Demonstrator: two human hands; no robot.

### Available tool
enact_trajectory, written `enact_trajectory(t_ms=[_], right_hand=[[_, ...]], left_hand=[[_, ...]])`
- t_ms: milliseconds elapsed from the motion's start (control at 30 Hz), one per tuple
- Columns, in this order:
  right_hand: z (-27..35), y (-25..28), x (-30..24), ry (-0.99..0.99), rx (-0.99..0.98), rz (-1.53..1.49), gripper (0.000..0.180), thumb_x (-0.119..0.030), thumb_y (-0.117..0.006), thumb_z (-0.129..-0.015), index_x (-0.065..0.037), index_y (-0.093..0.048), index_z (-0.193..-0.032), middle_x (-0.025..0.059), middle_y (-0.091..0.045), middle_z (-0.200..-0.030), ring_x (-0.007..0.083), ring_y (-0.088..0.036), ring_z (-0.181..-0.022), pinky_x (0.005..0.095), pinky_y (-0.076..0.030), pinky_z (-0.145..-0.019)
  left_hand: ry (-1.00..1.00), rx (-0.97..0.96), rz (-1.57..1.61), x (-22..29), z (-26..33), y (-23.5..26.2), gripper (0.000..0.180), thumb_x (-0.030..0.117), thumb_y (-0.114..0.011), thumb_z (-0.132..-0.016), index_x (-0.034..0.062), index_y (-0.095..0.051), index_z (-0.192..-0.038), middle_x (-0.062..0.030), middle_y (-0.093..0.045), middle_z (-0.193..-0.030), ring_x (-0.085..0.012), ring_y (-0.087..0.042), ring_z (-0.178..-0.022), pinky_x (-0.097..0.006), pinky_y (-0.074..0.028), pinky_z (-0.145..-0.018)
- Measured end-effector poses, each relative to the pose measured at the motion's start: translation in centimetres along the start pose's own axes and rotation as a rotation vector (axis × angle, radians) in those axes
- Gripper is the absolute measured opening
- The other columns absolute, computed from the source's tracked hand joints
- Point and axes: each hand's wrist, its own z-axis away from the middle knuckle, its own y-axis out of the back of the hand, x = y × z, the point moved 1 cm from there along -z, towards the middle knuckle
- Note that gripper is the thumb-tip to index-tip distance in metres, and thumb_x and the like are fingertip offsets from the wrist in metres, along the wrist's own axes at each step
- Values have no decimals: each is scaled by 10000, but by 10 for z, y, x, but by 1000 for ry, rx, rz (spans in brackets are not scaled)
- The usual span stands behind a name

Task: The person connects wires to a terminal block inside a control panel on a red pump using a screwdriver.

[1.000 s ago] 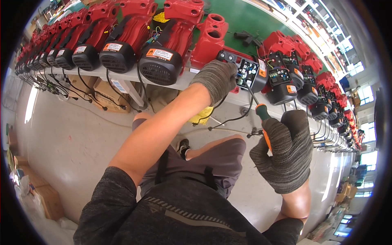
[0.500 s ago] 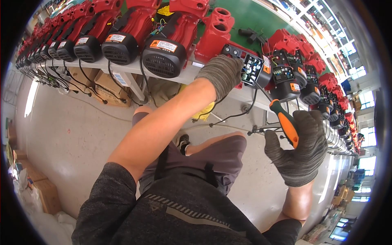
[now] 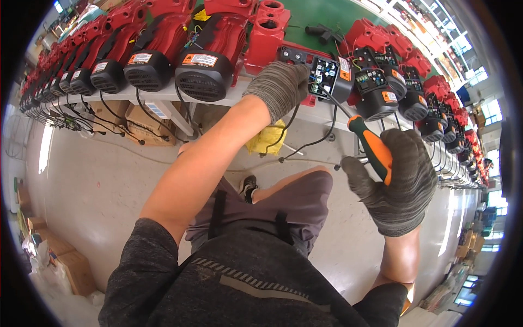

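A red pump (image 3: 266,44) lies on the bench in front of me, the black control box on its motor open. Its circuit board (image 3: 325,73) shows small white, blue and green parts. My left hand (image 3: 279,87), in a grey knit glove, is closed at the left side of that box; its fingertips are partly hidden, and what they grip is unclear. My gloved right hand (image 3: 400,182) holds a screwdriver (image 3: 373,147) by its orange and dark green handle, thumb held apart. The thin shaft reaches up to the lower edge of the board.
Closed red pumps with black motor caps (image 3: 202,79) line the bench to the left. More pumps with open boxes (image 3: 375,95) continue to the right. Black power cords (image 3: 313,143) dangle over the front edge. Cardboard boxes (image 3: 147,122) and a yellow bag (image 3: 267,139) sit below.
The view has shifted slightly, so the bench and pumps appear farther left. Both hands keep their holds, and the screwdriver stays at the board.
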Motion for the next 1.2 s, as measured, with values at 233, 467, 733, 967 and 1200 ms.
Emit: enact_trajectory(t_ms=[233, 467, 733, 967, 1200], right_hand=[[-1, -5, -1, -57, 52, -122, 330, -121, -851, -791, -13, -667, -1043, 162, -706, -897, 304, -700, -721, 376, -559, -672], [-2, -8, 5, -7, 95, -136, 334, -76, -849, -778, -18, -664, -1049, 152, -694, -900, 301, -693, -744, 375, -553, -685], [-6, -6, 0, -24, 87, -230, 359, 22, -776, -729, -16, -627, -1054, 158, -638, -913, 333, -659, -805, 399, -537, -678], [-4, 0, -1, -55, -19, -66, 360, -133, -851, -757, -15, -652, -1031, 139, -650, -826, 315, -671, -721, 389, -533, -618], [-6, -5, -2, -23, 52, -130, 349, -160, -859, -777, -16, -662, -1027, 140, -663, -805, 292, -677, -679, 373, -529, -607]], left_hand=[[-47, -30, -70, -3, -2, -4, 169, 204, -681, -913, 65, -706, -1006, -158, -719, -832, -321, -712, -778, -419, -564, -734], [-174, 60, -129, -13, 6, -16, 201, 221, -679, -912, 61, -711, -1029, -157, -722, -892, -330, -706, -827, -436, -565, -759], [-121, 52, -202, -9, 3, -18, 215, 253, -667, -916, 82, -698, -1043, -143, -719, -911, -337, -698, -850, -452, -562, -749], [-90, 49, -276, 6, 2, -16, 163, 218, -625, -928, 80, -635, -1015, -145, -698, -847, -349, -690, -815, -480, -545, -697], [-76, 14, -408, 11, -5, -20, 146, 194, -615, -927, 74, -638, -1005, -142, -706, -832, -352, -695, -821, -477, -544, -709]])
